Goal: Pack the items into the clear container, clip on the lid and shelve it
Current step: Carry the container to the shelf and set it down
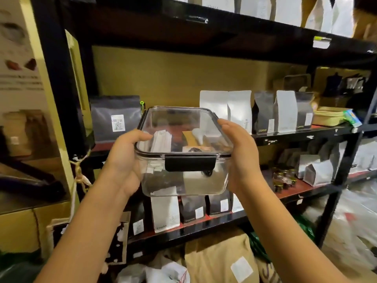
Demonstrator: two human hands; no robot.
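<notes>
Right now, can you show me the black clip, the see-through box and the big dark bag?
black clip (190,162), head view, middle of the latch.
clear container (206,181), head view, front wall.
dark bag (106,119), head view, front panel.

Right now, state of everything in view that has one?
clear container: packed, held in the air in front of the shelves, not shelved yet
lid: on, front black clip folded down
left hand: gripping the container's left side
right hand: gripping the container's right side
middle shelf: coffee bags standing upright, open gap behind the container
</notes>
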